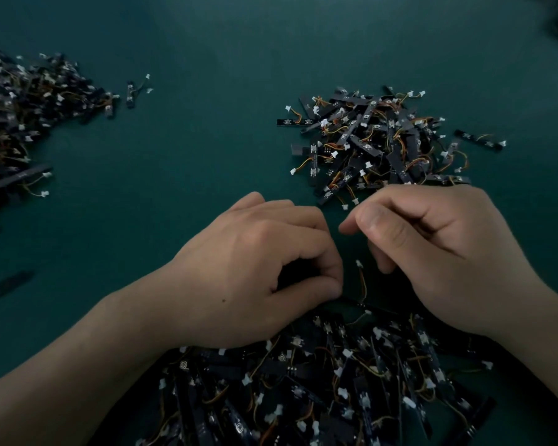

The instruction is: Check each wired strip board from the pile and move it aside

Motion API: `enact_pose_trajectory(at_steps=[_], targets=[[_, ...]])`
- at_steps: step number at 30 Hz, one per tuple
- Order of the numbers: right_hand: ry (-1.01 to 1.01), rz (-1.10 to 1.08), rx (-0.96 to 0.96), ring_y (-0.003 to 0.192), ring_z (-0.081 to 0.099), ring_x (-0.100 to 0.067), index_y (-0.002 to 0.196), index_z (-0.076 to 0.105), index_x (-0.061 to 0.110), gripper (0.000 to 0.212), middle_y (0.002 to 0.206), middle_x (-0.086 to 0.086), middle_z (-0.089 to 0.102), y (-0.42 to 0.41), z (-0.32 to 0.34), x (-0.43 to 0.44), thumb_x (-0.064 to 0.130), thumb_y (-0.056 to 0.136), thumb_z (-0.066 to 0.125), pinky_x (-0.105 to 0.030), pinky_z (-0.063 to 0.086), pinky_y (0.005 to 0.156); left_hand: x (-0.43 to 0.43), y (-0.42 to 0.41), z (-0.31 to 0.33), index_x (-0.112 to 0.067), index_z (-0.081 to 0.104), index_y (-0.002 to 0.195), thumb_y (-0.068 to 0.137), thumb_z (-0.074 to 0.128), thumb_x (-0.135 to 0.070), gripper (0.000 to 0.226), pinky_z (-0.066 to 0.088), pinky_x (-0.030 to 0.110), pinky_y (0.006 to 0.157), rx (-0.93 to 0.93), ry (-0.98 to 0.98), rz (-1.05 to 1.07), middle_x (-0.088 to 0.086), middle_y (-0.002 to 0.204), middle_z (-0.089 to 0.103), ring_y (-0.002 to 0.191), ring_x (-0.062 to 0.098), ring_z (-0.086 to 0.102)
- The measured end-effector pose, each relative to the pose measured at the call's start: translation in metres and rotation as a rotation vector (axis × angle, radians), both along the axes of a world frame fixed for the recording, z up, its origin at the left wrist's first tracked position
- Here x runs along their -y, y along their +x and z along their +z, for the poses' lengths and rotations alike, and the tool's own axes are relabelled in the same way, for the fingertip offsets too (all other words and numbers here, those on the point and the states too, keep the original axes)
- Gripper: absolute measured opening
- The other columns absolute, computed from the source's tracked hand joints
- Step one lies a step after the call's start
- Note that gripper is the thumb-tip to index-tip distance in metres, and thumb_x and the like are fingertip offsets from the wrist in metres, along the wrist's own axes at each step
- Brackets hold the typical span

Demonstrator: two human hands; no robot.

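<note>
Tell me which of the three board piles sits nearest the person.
The near pile at the bottom edge, under the left hand and right hand. The left pile and the upper right pile lie farther out.

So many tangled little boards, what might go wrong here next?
The wires in the near pile look tangled, so lifting one board may drag others along. The right pile and left pile look alike, so checked boards might get mixed up. Shadow under the left hand and right hand hides detail, so faults may slip by.
</note>
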State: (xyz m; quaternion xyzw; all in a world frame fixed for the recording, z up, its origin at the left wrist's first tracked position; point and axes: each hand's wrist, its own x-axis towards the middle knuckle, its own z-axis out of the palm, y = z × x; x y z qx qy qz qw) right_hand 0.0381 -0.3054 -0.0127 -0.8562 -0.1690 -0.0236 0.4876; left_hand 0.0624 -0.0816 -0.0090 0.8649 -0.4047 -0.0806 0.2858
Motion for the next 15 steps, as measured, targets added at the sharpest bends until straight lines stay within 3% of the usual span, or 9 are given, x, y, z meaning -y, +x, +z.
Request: enact_pose_trajectory(at_steps=[3, 8, 12, 15], targets=[[-0.008, 0.015, -0.015, 0.044, 0.054, -0.014, 0.085, 0.074, 0.023, 0.035, 0.058, 0.000, 0.061, -0.0001, 0.0002, -0.0002, 0.042, 0.103, 0.050, -0.018, 0.038, 0.041, 0.0010, 0.0005, 0.0008, -0.043, 0.057, 0.090, 0.100, 0.056, -0.043, 0.010, 0.040, 0.034, 0.087, -0.005, 0.011, 0.020, -0.021, 0.096, 0.060, 0.092, 0.002, 0.058], [-0.002, 0.027, -0.014, 0.048, 0.054, -0.022, 0.082, 0.071, 0.015, 0.046, 0.058, -0.007, 0.059, -0.0002, -0.0003, 0.0007, 0.047, 0.103, 0.045, -0.036, 0.042, 0.046, 0.0036, -0.0002, 0.0008, -0.039, 0.052, 0.087, 0.100, 0.058, -0.031, 0.017, 0.044, 0.032, 0.083, -0.080, -0.105, 0.110, -0.017, 0.092, 0.059, 0.085, 0.009, 0.060], [0.031, -0.008, 0.043, 0.048, 0.055, -0.024, 0.099, 0.062, 0.022, 0.025, 0.061, -0.007, 0.056, -0.0020, -0.0011, -0.0016, 0.042, 0.101, 0.049, -0.043, 0.042, 0.046, 0.0030, -0.0001, 0.0001, -0.036, 0.054, 0.088, 0.100, 0.057, -0.025, 0.016, 0.040, 0.011, 0.066, -0.124, -0.211, 0.198, -0.021, 0.082, 0.056, 0.077, 0.004, 0.057], [0.137, -0.040, 0.066, 0.050, 0.052, -0.030, 0.098, 0.048, 0.019, 0.020, 0.062, -0.011, 0.055, -0.0023, -0.0023, -0.0022, 0.038, 0.098, 0.053, -0.043, 0.041, 0.045, 0.0015, 0.0005, -0.0023, -0.032, 0.056, 0.092, 0.102, 0.054, -0.025, 0.013, 0.041, 0.013, 0.056, -0.137, -0.295, 0.272, -0.018, 0.078, 0.060, 0.064, 0.009, 0.054]])
